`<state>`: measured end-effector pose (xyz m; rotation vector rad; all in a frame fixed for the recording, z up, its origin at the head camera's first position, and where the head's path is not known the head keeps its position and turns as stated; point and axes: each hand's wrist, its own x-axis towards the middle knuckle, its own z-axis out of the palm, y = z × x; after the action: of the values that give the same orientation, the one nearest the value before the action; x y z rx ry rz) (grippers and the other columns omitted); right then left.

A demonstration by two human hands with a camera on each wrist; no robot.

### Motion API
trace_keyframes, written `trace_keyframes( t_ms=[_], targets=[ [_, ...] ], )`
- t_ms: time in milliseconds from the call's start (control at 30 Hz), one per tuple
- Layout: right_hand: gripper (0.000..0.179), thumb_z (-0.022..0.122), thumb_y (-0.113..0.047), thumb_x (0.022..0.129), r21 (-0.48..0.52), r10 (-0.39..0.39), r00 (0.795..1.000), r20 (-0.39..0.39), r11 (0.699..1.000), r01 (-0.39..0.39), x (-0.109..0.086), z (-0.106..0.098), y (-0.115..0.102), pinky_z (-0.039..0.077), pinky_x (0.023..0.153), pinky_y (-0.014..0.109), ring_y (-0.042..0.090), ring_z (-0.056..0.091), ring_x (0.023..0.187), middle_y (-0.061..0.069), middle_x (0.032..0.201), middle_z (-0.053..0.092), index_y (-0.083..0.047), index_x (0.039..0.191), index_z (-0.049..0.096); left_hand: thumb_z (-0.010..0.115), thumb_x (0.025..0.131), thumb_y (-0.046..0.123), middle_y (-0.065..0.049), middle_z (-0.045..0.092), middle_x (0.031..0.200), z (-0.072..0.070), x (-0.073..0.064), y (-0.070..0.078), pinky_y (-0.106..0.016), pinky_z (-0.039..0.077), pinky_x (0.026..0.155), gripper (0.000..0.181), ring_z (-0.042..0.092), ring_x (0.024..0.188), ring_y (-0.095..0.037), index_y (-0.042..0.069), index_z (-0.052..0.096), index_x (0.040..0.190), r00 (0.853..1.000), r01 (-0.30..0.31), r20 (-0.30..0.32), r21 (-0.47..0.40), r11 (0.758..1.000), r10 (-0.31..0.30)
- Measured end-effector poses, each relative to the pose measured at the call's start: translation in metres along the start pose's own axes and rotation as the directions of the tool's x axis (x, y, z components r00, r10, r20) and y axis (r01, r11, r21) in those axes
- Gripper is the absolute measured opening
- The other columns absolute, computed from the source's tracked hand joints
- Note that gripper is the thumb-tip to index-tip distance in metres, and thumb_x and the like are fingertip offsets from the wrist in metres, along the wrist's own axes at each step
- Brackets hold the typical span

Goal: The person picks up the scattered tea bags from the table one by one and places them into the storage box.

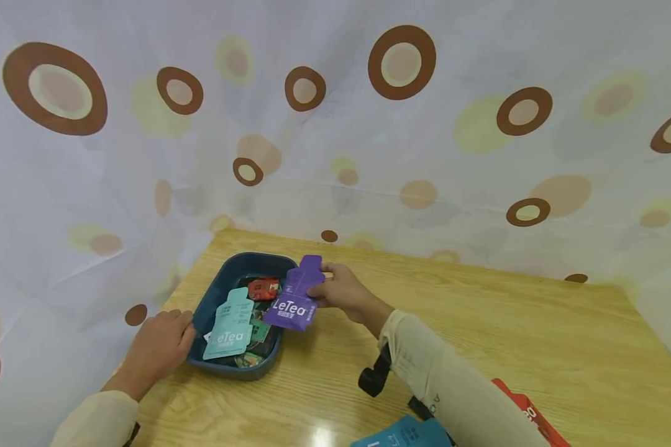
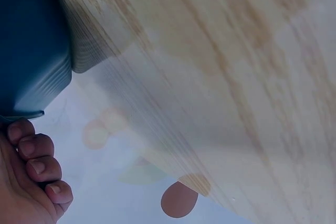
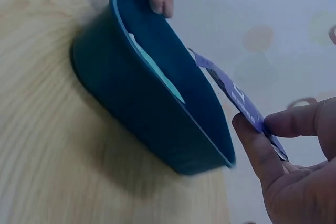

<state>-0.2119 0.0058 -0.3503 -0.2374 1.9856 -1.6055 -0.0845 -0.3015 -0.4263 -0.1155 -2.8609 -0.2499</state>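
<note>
A purple "LeTea" pouch [image 1: 296,301] is pinched between the thumb and fingers of my right hand [image 1: 343,292], over the right rim of a dark blue bin [image 1: 205,310]. In the right wrist view that pouch [image 3: 231,90] appears nearly edge-on above the bin's opening. My left hand [image 1: 164,341] grips the bin's left rim, its fingers curled in the left wrist view. Inside the bin lie a light teal "LeTea" pouch [image 1: 230,329], a small red packet [image 1: 264,288] and a green packet [image 1: 260,331], with other packets partly hidden beneath.
Near the front edge of the view lies a blue pouch [image 1: 408,434], partly behind the right sleeve. A red pouch [image 1: 537,416] lies right of that forearm. Behind the wooden table [image 1: 481,323] and along its left side hangs a patterned cloth [image 1: 335,136].
</note>
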Motion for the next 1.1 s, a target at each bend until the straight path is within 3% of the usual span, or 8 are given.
trace_keyframes(
  t_ms=[167, 300, 433, 567, 700, 800, 933, 1100],
  targets=[
    [0.059, 0.058, 0.007, 0.091, -0.008, 0.015, 1.0, 0.011, 1.0, -0.015, 0.018, 0.035, 0.006, 0.06, 0.085, 0.034, 0.024, 0.073, 0.095, 0.029, 0.121, 0.066, 0.009, 0.147, 0.037, 0.045, 0.095, 0.008, -0.002, 0.034, 0.061, -0.002, 0.001, 0.0, -0.03, 0.028, 0.058, 0.029, 0.033, 0.056, -0.017, 0.013, 0.04, 0.067, 1.0, 0.006, 0.011, -0.001, 1.0, -0.006],
    [0.068, 0.058, 0.01, 0.087, -0.024, 0.013, 0.999, 0.05, 1.0, -0.011, 0.026, 0.052, 0.015, 0.058, 0.089, 0.034, 0.023, 0.068, 0.1, 0.028, 0.128, 0.062, 0.009, 0.15, 0.033, 0.044, 0.095, 0.008, -0.001, 0.034, 0.06, -0.002, 0.0, 0.001, -0.03, 0.028, 0.058, 0.029, 0.033, 0.056, -0.016, 0.013, 0.04, 0.067, 1.0, 0.01, 0.021, -0.006, 1.0, -0.01],
    [0.071, 0.056, 0.01, 0.088, -0.046, -0.025, 0.994, 0.11, 0.998, 0.03, 0.025, 0.055, 0.02, 0.052, 0.101, 0.04, 0.032, 0.064, 0.12, 0.03, 0.138, 0.056, 0.005, 0.153, 0.026, 0.044, 0.096, 0.008, -0.001, 0.034, 0.061, 0.0, 0.0, 0.002, -0.03, 0.028, 0.058, 0.029, 0.033, 0.056, -0.016, 0.013, 0.041, 0.067, 0.999, 0.011, 0.032, -0.014, 1.0, -0.01],
    [0.074, 0.054, 0.006, 0.095, -0.056, -0.043, 0.992, 0.117, 0.997, 0.05, 0.018, 0.046, 0.018, 0.044, 0.111, 0.048, 0.037, 0.054, 0.135, 0.029, 0.145, 0.05, 0.001, 0.158, 0.015, 0.044, 0.096, 0.009, -0.001, 0.035, 0.061, 0.001, -0.001, 0.003, -0.031, 0.028, 0.059, 0.029, 0.034, 0.057, -0.017, 0.013, 0.041, 0.067, 0.999, 0.018, 0.04, -0.012, 1.0, -0.017],
    [0.071, 0.054, 0.002, 0.097, -0.092, -0.072, 0.992, 0.103, 0.992, 0.082, 0.007, 0.022, 0.015, 0.044, 0.11, 0.049, 0.037, 0.054, 0.135, 0.027, 0.146, 0.05, -0.002, 0.158, 0.018, 0.044, 0.096, 0.009, -0.002, 0.034, 0.061, 0.001, 0.0, 0.003, -0.031, 0.028, 0.059, 0.029, 0.034, 0.057, -0.017, 0.013, 0.041, 0.067, 0.999, 0.017, 0.042, -0.008, 1.0, -0.017],
    [0.066, 0.055, -0.001, 0.098, -0.206, -0.126, 0.984, 0.125, 0.967, 0.15, -0.01, -0.007, 0.01, 0.047, 0.108, 0.047, 0.038, 0.054, 0.134, 0.026, 0.144, 0.051, -0.001, 0.156, 0.024, 0.044, 0.096, 0.009, -0.002, 0.033, 0.06, 0.0, 0.0, 0.003, -0.03, 0.028, 0.058, 0.03, 0.033, 0.056, -0.017, 0.013, 0.04, 0.066, 0.999, 0.006, 0.031, -0.005, 1.0, -0.006],
    [0.065, 0.058, -0.01, 0.099, -0.403, -0.201, 0.963, 0.18, 0.878, 0.259, -0.041, -0.059, 0.011, 0.05, 0.103, 0.046, 0.04, 0.055, 0.131, 0.025, 0.143, 0.052, 0.001, 0.155, 0.027, 0.045, 0.095, 0.008, -0.002, 0.033, 0.06, -0.001, 0.0, 0.004, -0.03, 0.027, 0.057, 0.03, 0.032, 0.056, -0.017, 0.013, 0.039, 0.066, 1.0, -0.008, 0.02, 0.001, 1.0, 0.008],
    [0.07, 0.062, -0.023, 0.098, -0.551, -0.201, 0.964, 0.174, 0.792, 0.264, -0.088, -0.125, 0.033, 0.054, 0.096, 0.048, 0.043, 0.058, 0.125, 0.027, 0.139, 0.053, 0.003, 0.153, 0.028, 0.044, 0.096, 0.008, -0.002, 0.034, 0.06, -0.005, 0.003, 0.003, -0.031, 0.027, 0.058, 0.03, 0.033, 0.055, -0.017, 0.012, 0.04, 0.066, 1.0, -0.002, 0.029, 0.005, 1.0, 0.001]
  ],
)
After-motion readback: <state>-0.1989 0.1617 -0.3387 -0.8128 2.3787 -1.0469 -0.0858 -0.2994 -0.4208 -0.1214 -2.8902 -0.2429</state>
